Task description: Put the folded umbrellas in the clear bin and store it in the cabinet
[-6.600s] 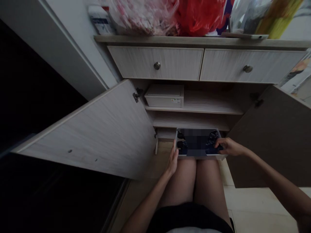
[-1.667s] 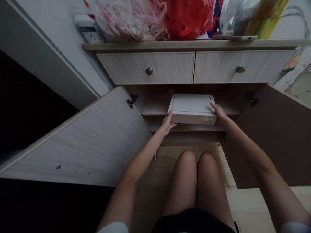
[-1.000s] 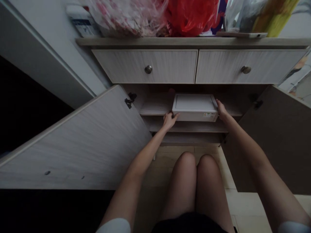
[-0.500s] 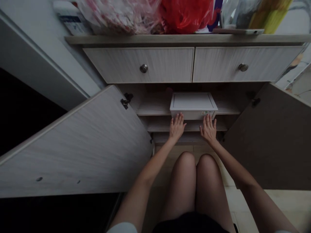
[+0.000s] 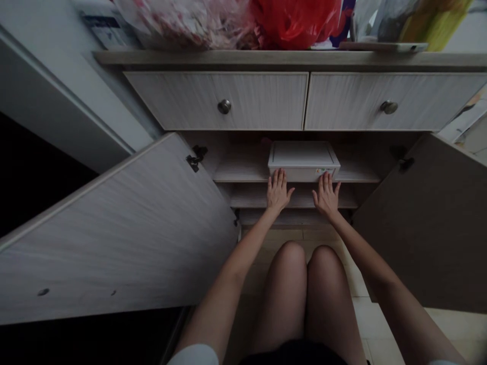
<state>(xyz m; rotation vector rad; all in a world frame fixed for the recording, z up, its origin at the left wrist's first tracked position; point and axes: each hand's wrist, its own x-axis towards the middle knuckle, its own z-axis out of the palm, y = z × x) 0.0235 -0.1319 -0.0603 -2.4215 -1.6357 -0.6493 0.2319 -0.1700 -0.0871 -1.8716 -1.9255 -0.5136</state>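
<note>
A white rectangular box (image 5: pixel 302 154) with a small coloured sticker on its front sits on the upper shelf (image 5: pixel 243 165) inside the low cabinet. My left hand (image 5: pixel 278 191) lies with fingers stretched out, their tips against the left part of the box's front. At the right part, just under the sticker, the fingertips of my right hand (image 5: pixel 326 195) rest in the same flat way. Both thumbs point inward, apart from each other. Neither hand is wrapped round anything.
Two cabinet doors stand open, the left door (image 5: pixel 125 238) and the right door (image 5: pixel 426 223). Above are two drawers with round knobs (image 5: pixel 224 106). The cabinet top carries a red plastic bag (image 5: pixel 294 23), a clear bag (image 5: pixel 190 23) and a white bottle (image 5: pixel 106 25). My knees (image 5: pixel 292 258) are below.
Both hands have moved slightly forward, and the box has gone a little deeper onto the shelf. The fingers stay flat on its front. The view has shifted slightly.
</note>
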